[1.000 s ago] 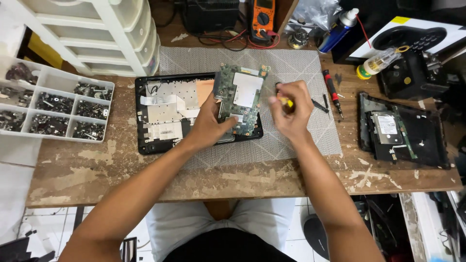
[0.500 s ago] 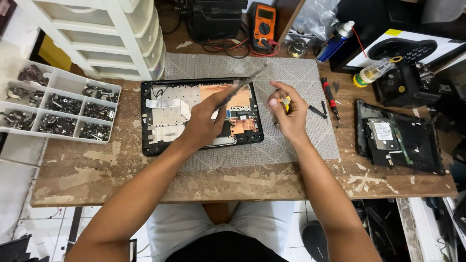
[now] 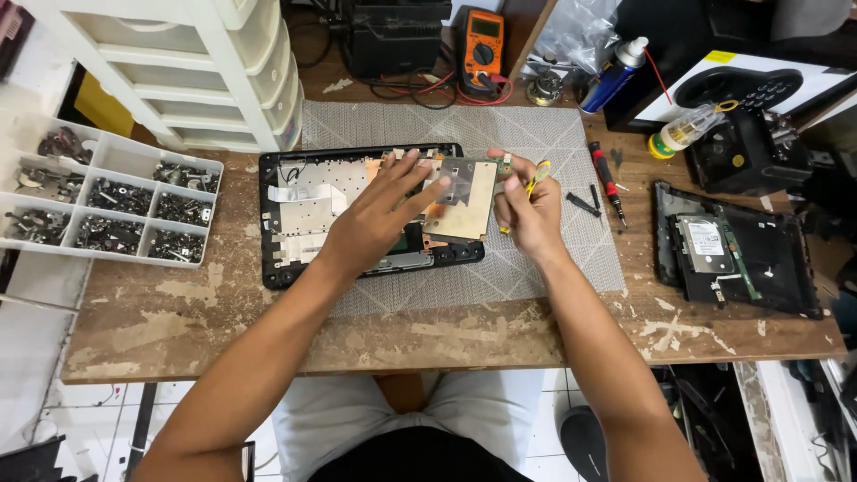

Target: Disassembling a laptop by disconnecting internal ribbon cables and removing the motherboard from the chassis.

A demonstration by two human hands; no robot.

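Observation:
An opened black laptop base (image 3: 284, 259) lies on a grey mat (image 3: 536, 268) in the head view. A circuit board (image 3: 464, 201), silvery side up, lies flat over the base's right half. My left hand (image 3: 379, 219) rests on the board's left part, fingers spread on it. My right hand (image 3: 528, 210) is at the board's right edge; its thumb and forefinger touch that edge while the other fingers hold a yellow-handled screwdriver (image 3: 536, 174).
A white parts tray (image 3: 112, 210) with several compartments of screws sits at left below white drawers (image 3: 214, 80). A red screwdriver (image 3: 605, 178) and bits lie right of the mat. Another black cover with a drive (image 3: 741, 250) is at right. A multimeter (image 3: 482, 45) and spray can (image 3: 616, 76) stand behind.
The board, held upright above the base a second ago, has been turned over and laid down flat on the laptop base. Both hands stayed on it.

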